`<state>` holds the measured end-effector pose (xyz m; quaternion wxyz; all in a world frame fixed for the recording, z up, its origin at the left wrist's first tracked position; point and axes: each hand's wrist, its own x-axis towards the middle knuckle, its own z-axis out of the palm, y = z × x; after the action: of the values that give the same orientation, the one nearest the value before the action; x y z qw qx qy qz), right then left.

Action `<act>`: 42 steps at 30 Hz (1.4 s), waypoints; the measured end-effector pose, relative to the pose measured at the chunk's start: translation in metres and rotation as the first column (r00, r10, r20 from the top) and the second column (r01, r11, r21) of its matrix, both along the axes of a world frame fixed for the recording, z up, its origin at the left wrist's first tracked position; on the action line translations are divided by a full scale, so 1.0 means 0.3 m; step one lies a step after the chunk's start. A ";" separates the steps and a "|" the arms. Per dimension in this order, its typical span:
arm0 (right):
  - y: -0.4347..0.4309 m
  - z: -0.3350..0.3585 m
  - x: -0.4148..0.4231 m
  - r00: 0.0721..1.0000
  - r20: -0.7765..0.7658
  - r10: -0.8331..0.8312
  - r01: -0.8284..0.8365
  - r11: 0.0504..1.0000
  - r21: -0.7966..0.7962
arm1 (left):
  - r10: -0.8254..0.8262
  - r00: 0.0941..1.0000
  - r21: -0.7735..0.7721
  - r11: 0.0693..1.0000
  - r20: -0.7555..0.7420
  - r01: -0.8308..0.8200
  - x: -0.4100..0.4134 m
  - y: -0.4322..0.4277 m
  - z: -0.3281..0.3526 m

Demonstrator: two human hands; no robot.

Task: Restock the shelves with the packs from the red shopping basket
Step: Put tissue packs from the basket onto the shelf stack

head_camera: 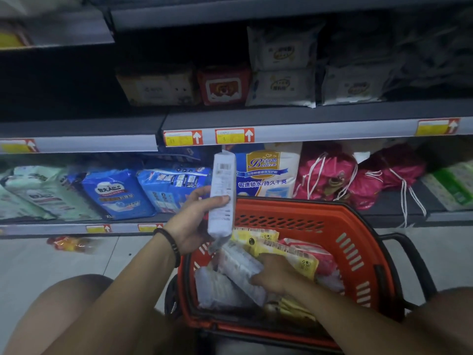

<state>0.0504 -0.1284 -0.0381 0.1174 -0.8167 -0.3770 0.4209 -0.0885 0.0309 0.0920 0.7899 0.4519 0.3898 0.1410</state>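
- Hard to make out: a shelf corner at the far left is blurred and cut off. An orange and yellow wrapper (71,243) on the floor is a smear. The dark goods at the far right of the middle shelf (332,116) are lost in shadow.
- Both bare knees are cut off by the bottom edge. The forearms cover the near rim of the red basket (358,252).
- On the middle shelf, left to right: a beige box (158,88), a red box (224,84) just beside it, then white soft packs (281,67) stacked two high. Price tags (183,137) sit on its front rail.
- On the lower shelf (384,213), left to right: pale green packs (33,193), blue packs (115,193), a white and blue bag (266,172), pink drawstring bags (330,175) and a green pack (453,185) cut by the right edge.
- The left hand (190,221), a beaded bracelet (170,245) on its wrist, grips the raised pack (222,193). This white pack stands upright above the basket's far left rim, in front of the blue packs, its print too small to read.
- The red basket stands on the floor between the knees, its black handle (409,252) to the right. Inside are white packs at the left, yellow packs (289,252) in the middle and a pink pack (325,260) at the right.
- The right hand (275,275) is inside the basket, fingers curled onto the slanted pack (240,272) and partly hiding it.
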 end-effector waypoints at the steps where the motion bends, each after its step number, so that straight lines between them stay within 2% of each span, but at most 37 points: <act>1: 0.013 0.027 0.023 0.998 -0.037 -0.043 0.044 0.998 0.036 | -0.053 0.999 0.014 0.999 -0.014 0.053 0.003 0.002 0.002; 4: 0.023 0.112 0.084 0.967 -0.174 -0.189 0.213 0.968 0.132 | -0.087 0.994 -0.014 0.996 -0.061 0.086 0.005 -0.009 -0.002; 8: -0.011 0.197 0.148 0.820 -0.430 -0.379 0.496 0.845 0.201 | -0.032 0.998 0.001 0.999 -0.051 0.032 0.017 -0.035 -0.030; 10: -0.034 0.243 0.167 0.755 -0.535 -0.379 0.570 0.783 0.250 | 0.041 0.998 0.057 0.998 -0.050 -0.038 0.032 -0.048 -0.037; 14: -0.066 0.309 0.186 0.686 -0.647 -0.331 0.665 0.645 0.375 | 0.193 0.979 0.173 0.968 -0.062 -0.180 0.071 -0.080 -0.029; 16: -0.073 0.339 0.190 0.674 -0.674 -0.302 0.685 0.598 0.417 | 0.242 0.968 0.227 0.948 -0.058 -0.224 0.096 -0.103 -0.007; 19: -0.093 0.378 0.198 0.698 -0.664 -0.268 0.684 0.523 0.509 | 0.218 0.976 0.175 0.961 -0.003 -0.214 0.124 -0.125 0.013; 24: -0.115 0.406 0.193 0.818 -0.502 -0.280 0.572 0.473 0.670 | 0.105 0.994 0.105 0.989 0.007 -0.105 0.142 -0.139 0.026; 28: -0.118 0.414 0.177 0.910 -0.340 -0.237 0.414 0.544 0.730 | 0.030 0.994 0.017 0.999 0.105 -0.032 0.163 -0.178 0.046; 30: -0.121 0.410 0.173 0.920 -0.310 -0.242 0.393 0.554 0.734 | 0.026 0.992 0.005 1.000 0.124 -0.027 0.170 -0.182 0.049; 33: -0.118 0.415 0.173 0.894 -0.383 -0.232 0.448 0.507 0.737 | 0.002 0.989 -0.014 1.000 0.148 0.000 0.172 -0.183 0.064; 36: -0.111 0.441 0.191 0.807 -0.551 -0.212 0.581 0.451 0.678 | -0.043 0.983 -0.061 0.997 0.177 0.054 0.169 -0.185 0.084; 40: -0.102 0.460 0.221 0.651 -0.727 -0.216 0.715 0.494 0.494 | -0.061 0.975 -0.135 0.987 0.214 0.091 0.158 -0.173 0.091; 42: -0.097 0.475 0.221 0.684 -0.679 -0.267 0.700 0.501 0.509 | -0.100 0.963 -0.078 0.989 0.250 0.123 0.156 -0.174 0.092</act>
<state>0.1166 -0.1574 0.1043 0.6515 -0.6231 -0.2096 0.3787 -0.0417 -0.0212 0.1195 0.8588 0.4151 0.2693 0.1326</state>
